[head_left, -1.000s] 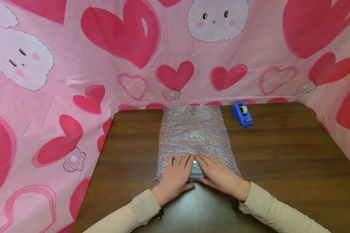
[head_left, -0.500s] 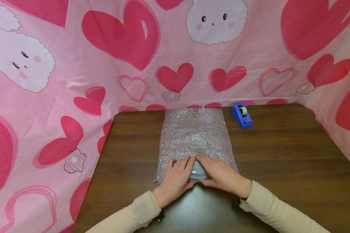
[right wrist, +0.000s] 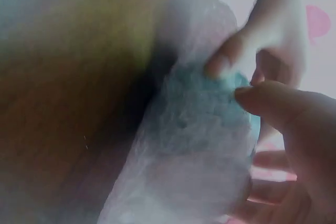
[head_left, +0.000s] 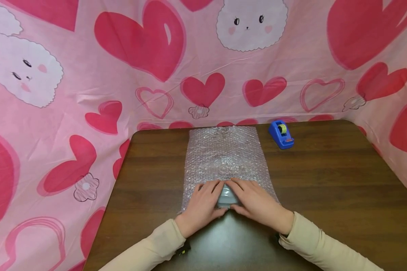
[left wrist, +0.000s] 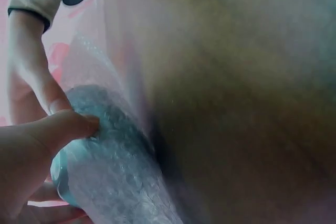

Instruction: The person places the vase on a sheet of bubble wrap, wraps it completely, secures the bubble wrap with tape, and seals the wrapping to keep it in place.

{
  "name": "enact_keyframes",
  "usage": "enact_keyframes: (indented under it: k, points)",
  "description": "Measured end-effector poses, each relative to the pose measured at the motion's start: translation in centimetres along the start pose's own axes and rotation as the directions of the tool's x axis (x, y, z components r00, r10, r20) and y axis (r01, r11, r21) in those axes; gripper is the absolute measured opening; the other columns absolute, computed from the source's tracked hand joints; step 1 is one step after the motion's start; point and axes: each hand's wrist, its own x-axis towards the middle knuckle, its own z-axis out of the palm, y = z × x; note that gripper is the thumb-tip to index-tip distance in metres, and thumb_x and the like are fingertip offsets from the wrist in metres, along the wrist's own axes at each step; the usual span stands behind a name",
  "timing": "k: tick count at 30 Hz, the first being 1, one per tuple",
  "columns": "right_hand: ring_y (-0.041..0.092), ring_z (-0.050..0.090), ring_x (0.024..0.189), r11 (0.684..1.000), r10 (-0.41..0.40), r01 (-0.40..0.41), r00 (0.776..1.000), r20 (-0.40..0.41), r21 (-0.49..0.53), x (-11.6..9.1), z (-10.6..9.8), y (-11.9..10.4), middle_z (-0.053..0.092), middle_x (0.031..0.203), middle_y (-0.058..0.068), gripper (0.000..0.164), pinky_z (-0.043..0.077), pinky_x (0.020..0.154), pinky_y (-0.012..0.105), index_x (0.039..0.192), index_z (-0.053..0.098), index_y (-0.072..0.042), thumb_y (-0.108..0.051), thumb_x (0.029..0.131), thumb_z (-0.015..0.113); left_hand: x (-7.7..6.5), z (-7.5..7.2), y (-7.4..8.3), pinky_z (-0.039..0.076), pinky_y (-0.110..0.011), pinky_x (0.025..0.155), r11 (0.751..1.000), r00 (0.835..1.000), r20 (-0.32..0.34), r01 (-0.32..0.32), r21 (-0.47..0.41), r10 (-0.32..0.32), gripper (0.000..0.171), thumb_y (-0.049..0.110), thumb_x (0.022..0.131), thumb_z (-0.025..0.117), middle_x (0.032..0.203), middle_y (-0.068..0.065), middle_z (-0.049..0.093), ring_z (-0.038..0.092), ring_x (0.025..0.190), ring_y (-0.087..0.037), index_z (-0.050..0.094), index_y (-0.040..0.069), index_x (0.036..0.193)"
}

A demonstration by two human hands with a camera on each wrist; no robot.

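Both hands, left hand [head_left: 201, 205] and right hand [head_left: 256, 203], fingers curled, I judge just starting to roll the clear bubble-wrap sheet [head_left: 224, 156] over the small grey-blue rounded object [head_left: 226, 196]; most of the sheet lies flat on the counter [head_left: 325, 180]

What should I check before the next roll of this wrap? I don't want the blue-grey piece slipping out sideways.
1. Left hand on the wrapped blue-grey object: ok, thumb pressing the wrap in the left wrist view.
2. Right hand on it too: ok.
3. Bubble wrap lying flat ahead of the roll: ok.
4. Object centred across the sheet: ok, roughly.
5. Tape dispenser at hand: ok, on the table, beside the sheet's far right corner.
6. Ends of the object covered: cannot tell.
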Motion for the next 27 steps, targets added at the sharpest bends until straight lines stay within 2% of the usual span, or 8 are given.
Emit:
enact_keyframes:
  k: [6, 13, 15, 18, 20, 22, 25, 27]
  points:
    - [0.037, 0.056, 0.129, 0.984, -0.011, -0.01, 0.993, -0.119, -0.175, -0.6, 1.2, -2.0, 0.055, 0.143, 0.022, 0.083, 0.046, 0.105, 0.056, 0.148, 0.049, 0.004, -0.04, 0.087, 0.084, 0.6, -0.1, -0.6, 0.052, -0.046, 0.094, 0.998, 0.999, 0.041, -0.004, -0.056, 0.006, 0.079, 0.046, 0.084, 0.084, 0.138, -0.01, 0.064, 0.063, 0.122, -0.024, 0.056, 0.004, 0.145]
    - [0.044, 0.045, 0.143, 0.929, 0.036, -0.069, 0.995, -0.097, -0.363, -1.4, 3.2, -3.1, 0.044, 0.155, 0.03, 0.095, 0.039, 0.112, 0.062, 0.152, 0.042, 0.008, -0.038, 0.081, 0.087, 1.2, 0.0, -1.2, 0.057, -0.042, 0.093, 0.993, 0.999, 0.039, -0.004, -0.114, 0.009, 0.077, 0.039, 0.083, 0.087, 0.135, -0.013, 0.065, 0.066, 0.118, -0.026, 0.058, -0.001, 0.143]
    - [0.044, 0.046, 0.142, 0.909, 0.038, -0.079, 0.993, -0.107, -0.409, -1.3, 3.8, -2.9, 0.044, 0.155, 0.03, 0.08, 0.039, 0.112, 0.062, 0.152, 0.042, 0.008, -0.029, 0.09, 0.076, 1.4, 0.0, -1.4, 0.057, -0.042, 0.094, 0.989, 0.999, 0.036, -0.006, -0.146, 0.012, 0.077, 0.037, 0.082, 0.088, 0.134, -0.015, 0.065, 0.067, 0.117, -0.027, 0.059, -0.002, 0.141]
    - [0.043, 0.049, 0.141, 0.88, 0.007, -0.079, 0.988, -0.154, -0.468, -1.1, 4.6, -2.5, 0.046, 0.154, 0.03, 0.05, 0.042, 0.111, 0.06, 0.151, 0.044, 0.008, -0.02, 0.11, 0.041, 1.6, 0.1, -1.7, 0.057, -0.041, 0.094, 0.981, 0.999, 0.04, -0.003, -0.193, 0.011, 0.076, 0.036, 0.082, 0.088, 0.132, -0.016, 0.065, 0.067, 0.116, -0.028, 0.059, -0.005, 0.14]
    - [0.042, 0.051, 0.14, 0.858, -0.017, -0.081, 0.982, -0.186, -0.506, -0.8, 5.0, -2.2, 0.048, 0.153, 0.029, 0.054, 0.044, 0.109, 0.059, 0.15, 0.046, 0.008, -0.015, 0.114, 0.013, 1.8, 0.2, -1.9, 0.057, -0.04, 0.094, 0.973, 0.999, 0.052, 0.011, -0.232, 0.001, 0.075, 0.035, 0.083, 0.088, 0.131, -0.016, 0.065, 0.067, 0.115, -0.028, 0.059, -0.006, 0.14]
    - [0.041, 0.051, 0.139, 0.848, -0.026, -0.089, 0.978, -0.208, -0.523, -0.5, 5.3, -1.9, 0.049, 0.152, 0.028, 0.064, 0.045, 0.108, 0.058, 0.149, 0.047, 0.007, -0.014, 0.113, -0.001, 2.0, 0.2, -2.1, 0.058, -0.04, 0.092, 0.967, 0.998, 0.061, 0.016, -0.254, -0.001, 0.074, 0.034, 0.084, 0.087, 0.13, -0.016, 0.065, 0.067, 0.114, -0.028, 0.059, -0.005, 0.139]
    - [0.041, 0.051, 0.139, 0.839, -0.019, -0.099, 0.977, -0.211, -0.534, 0.0, 5.4, -1.7, 0.049, 0.152, 0.028, 0.065, 0.045, 0.108, 0.058, 0.15, 0.046, 0.006, -0.012, 0.112, -0.004, 2.2, 0.1, -2.4, 0.058, -0.04, 0.093, 0.959, 0.996, 0.084, 0.008, -0.283, 0.016, 0.073, 0.035, 0.085, 0.087, 0.131, -0.015, 0.065, 0.067, 0.115, -0.026, 0.059, -0.003, 0.141]
    - [0.042, 0.05, 0.14, 0.847, 0.006, -0.102, 0.983, -0.183, -0.522, 0.3, 5.2, -1.5, 0.047, 0.154, 0.029, 0.054, 0.044, 0.109, 0.059, 0.152, 0.044, 0.005, -0.011, 0.114, 0.009, 2.4, 0.0, -2.6, 0.057, -0.039, 0.093, 0.957, 0.995, 0.094, -0.008, -0.29, 0.037, 0.073, 0.035, 0.085, 0.086, 0.131, -0.014, 0.065, 0.067, 0.115, -0.025, 0.059, -0.001, 0.142]
